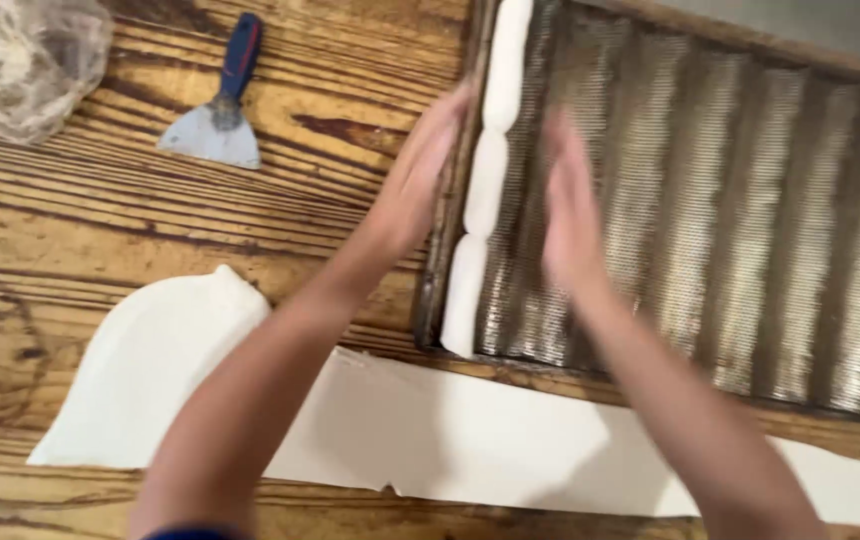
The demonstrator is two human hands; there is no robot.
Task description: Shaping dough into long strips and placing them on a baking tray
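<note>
in the head view, both hands reach up from the lower middle of the frame toward a corrugated perforated metal baking tray (750, 230) that fills the upper right. the left hand (415, 175) is flat and open, fingers straight and together, its palm facing right against the tray's left rim; it grips nothing. the right hand (570, 215) is also open and flat, blurred, its palm facing left over the second channel of the tray, holding nothing. between the two palms lies a row of white dough pieces (485, 180) in the tray's leftmost channel, running from the top edge of the frame down to the tray's near rim. the dough looks smooth, pale and soft, shaped into three rounded oblong lengths set end to end, with shallow pinches where one meets the next. whether either palm actually touches the dough cannot be told. below the tray, across the lower part of the frame, a long flat sheet of white dough (430, 430) lies on the wooden table (100, 220), widening into a rounded lobe at the lower left. in the upper left sit a metal scraper with a blue and red handle (215, 120) and, in the corner, a crumpled clear plastic bag (20, 55).
</note>
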